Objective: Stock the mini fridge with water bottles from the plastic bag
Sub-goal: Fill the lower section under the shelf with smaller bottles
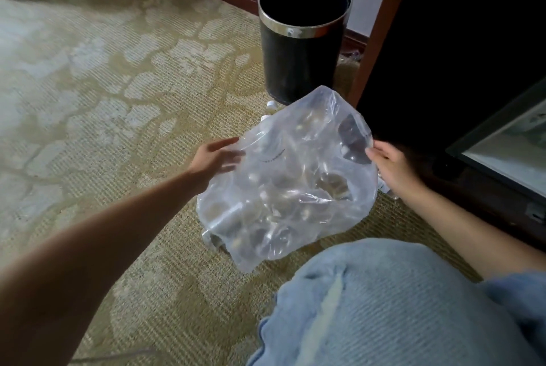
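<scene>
Clear plastic bag (pixel 283 176) pinched at opposite edges, left hand (pixel 218 159), right hand (pixel 391 165); opening step. Next: spread mouth, reach inside.

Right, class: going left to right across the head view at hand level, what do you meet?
First the left hand, then the plastic bag that both hands grip by its edges, then the right hand, then the mini fridge door.

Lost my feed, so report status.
Left hand, right hand hold bag edges. Bag over carpet, contents blurred. Bin behind it, fridge right.
</scene>
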`<state>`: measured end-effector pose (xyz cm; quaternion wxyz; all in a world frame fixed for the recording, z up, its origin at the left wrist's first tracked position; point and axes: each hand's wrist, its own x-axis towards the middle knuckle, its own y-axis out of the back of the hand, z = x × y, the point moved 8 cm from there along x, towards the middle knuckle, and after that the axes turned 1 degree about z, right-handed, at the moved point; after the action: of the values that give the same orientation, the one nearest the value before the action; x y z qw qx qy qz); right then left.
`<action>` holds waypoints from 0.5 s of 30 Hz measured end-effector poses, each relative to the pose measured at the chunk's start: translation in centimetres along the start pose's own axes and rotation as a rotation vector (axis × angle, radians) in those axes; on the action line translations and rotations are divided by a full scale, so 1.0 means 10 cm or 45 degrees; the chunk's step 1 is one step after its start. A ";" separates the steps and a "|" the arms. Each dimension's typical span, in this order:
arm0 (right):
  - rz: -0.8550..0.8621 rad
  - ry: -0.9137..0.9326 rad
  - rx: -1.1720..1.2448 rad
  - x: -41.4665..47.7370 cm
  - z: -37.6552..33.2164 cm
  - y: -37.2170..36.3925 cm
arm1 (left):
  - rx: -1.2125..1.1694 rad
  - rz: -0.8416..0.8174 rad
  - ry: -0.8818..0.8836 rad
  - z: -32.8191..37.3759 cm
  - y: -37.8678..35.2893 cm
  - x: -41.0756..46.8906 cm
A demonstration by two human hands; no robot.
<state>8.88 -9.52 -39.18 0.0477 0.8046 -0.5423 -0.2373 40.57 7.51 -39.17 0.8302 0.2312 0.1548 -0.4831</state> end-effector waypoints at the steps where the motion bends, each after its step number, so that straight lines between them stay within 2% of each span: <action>1: 0.008 -0.052 -0.005 0.01 0.06 0.03 | 0.087 0.007 -0.028 -0.05 0.03 0.00; 3: 0.029 -0.099 -0.109 -0.01 0.15 0.06 | 0.115 -0.001 0.020 -0.28 0.12 -0.05; 4: 0.086 -0.025 -0.240 -0.05 0.12 0.09 | 0.064 -0.011 0.088 -0.45 0.16 -0.08; 5: 0.179 0.157 -0.405 -0.13 -0.02 0.10 | 0.011 -0.019 0.148 -0.61 0.17 -0.13; 7: 0.329 0.768 -0.710 -0.38 -0.51 -0.06 | -0.031 -0.014 0.217 -0.84 0.17 -0.16; 8: 0.327 1.069 -0.843 -0.53 -0.72 -0.24 | -0.053 -0.025 0.237 -0.90 0.16 -0.15; 10: 0.161 1.547 -1.042 -0.80 -0.96 -0.71 | -0.112 -0.110 0.257 -0.90 0.04 -0.16; 12: -0.162 1.830 -1.219 -1.07 -0.93 -1.21 | -0.207 -0.172 0.300 -0.85 -0.09 -0.21; 13: -0.315 1.901 -1.343 -1.18 -0.84 -1.42 | -0.288 -0.225 0.335 -0.83 -0.18 -0.24; 15: -0.498 1.891 -1.597 -1.23 -0.59 -1.67 | -0.375 -0.399 0.394 -0.76 -0.35 -0.31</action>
<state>21.93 7.23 -35.43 0.7528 0.6533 -0.0084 0.0795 35.73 12.33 -44.97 0.7364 0.1521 0.3825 -0.5369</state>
